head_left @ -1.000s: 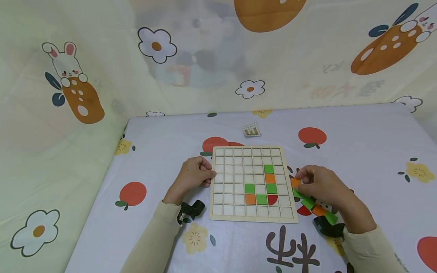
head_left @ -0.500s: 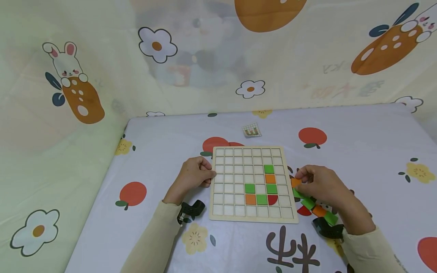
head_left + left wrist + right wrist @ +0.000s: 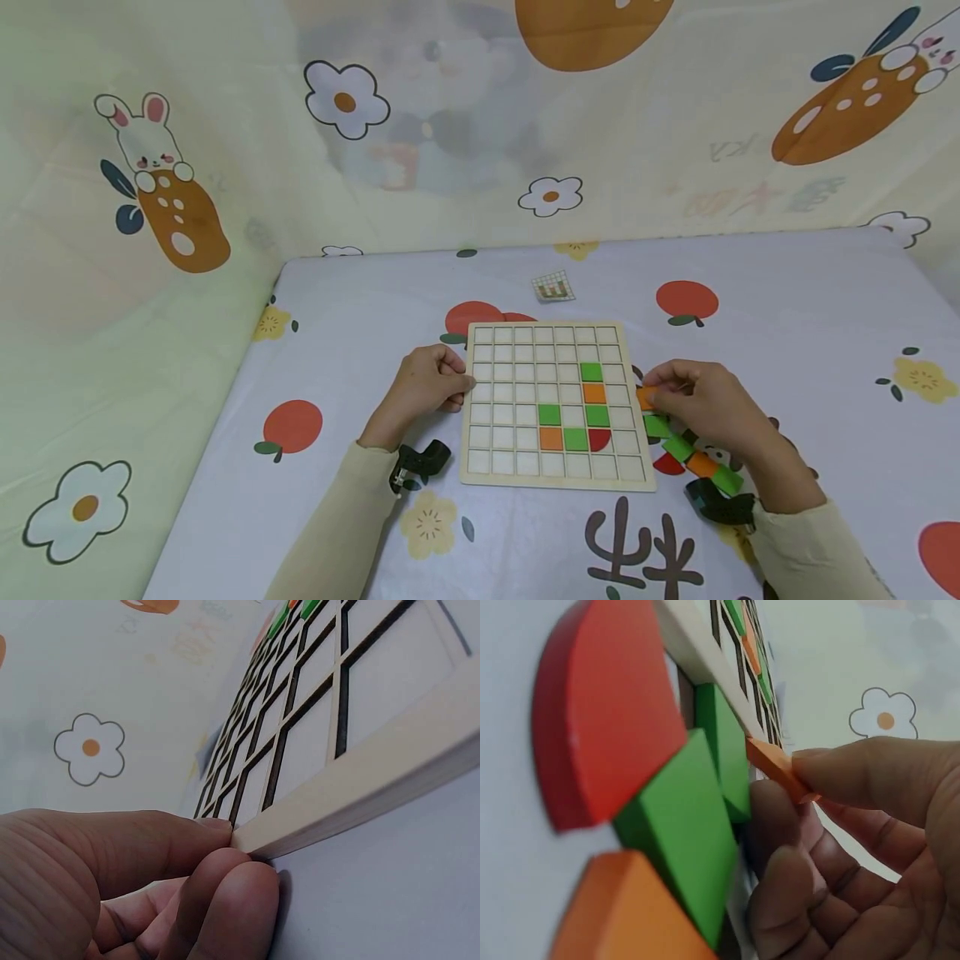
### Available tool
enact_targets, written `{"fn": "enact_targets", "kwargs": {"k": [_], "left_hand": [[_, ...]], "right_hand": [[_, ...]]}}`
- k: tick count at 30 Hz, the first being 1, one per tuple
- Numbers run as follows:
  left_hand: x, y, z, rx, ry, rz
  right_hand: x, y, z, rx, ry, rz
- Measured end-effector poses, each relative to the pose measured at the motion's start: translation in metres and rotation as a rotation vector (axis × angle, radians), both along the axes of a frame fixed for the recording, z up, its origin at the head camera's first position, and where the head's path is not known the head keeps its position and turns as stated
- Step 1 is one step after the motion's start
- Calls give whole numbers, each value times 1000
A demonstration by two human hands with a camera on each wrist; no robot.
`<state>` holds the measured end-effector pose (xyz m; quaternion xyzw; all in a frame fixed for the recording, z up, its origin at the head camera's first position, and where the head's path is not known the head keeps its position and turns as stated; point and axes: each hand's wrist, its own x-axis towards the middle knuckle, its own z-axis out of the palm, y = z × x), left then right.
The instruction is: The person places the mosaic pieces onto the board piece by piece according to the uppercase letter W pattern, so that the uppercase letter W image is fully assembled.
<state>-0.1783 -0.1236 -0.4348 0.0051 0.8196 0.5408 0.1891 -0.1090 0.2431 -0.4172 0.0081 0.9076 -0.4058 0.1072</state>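
Observation:
A pale wooden grid board (image 3: 502, 415) lies on the table, with green and orange square tiles and a red quarter-round tile (image 3: 598, 438) set in some cells. My left hand (image 3: 429, 379) grips the board's left edge; in the left wrist view its thumb (image 3: 161, 838) lies at the top of the rim and the fingertips at the side. At the board's right side, my right hand (image 3: 701, 400) pinches an orange tile (image 3: 775, 765) between thumb and fingers. The right wrist view shows that tile tilted, right at the board's rim.
Below the right hand lie loose tiles: green tiles (image 3: 678, 448), an orange tile (image 3: 702, 464) and a red quarter-round tile (image 3: 622, 705). A small card with a printed grid (image 3: 553, 287) lies behind the board. A printed curtain (image 3: 450, 167) hangs behind the table.
My right hand has shifted slightly left and away from me with the orange tile, uncovering more of a green tile below it. The left hand and board have stayed put.

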Motion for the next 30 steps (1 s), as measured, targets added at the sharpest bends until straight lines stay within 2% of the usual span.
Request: {"fn": "enact_targets", "kwargs": {"k": [8,17,20,30], "left_hand": [[1,1,0,-18,-1,3],[1,0,0,-9,2,5],[1,0,0,-10,6,0],[1,1,3,-25,7,1]], "right_hand": [[0,0,-3,4,-24,-35],[-3,-5,-1,144,54,-2],[-4,-6,0,175,53,-10],[-3,-7,1,154,46,-31]]}}
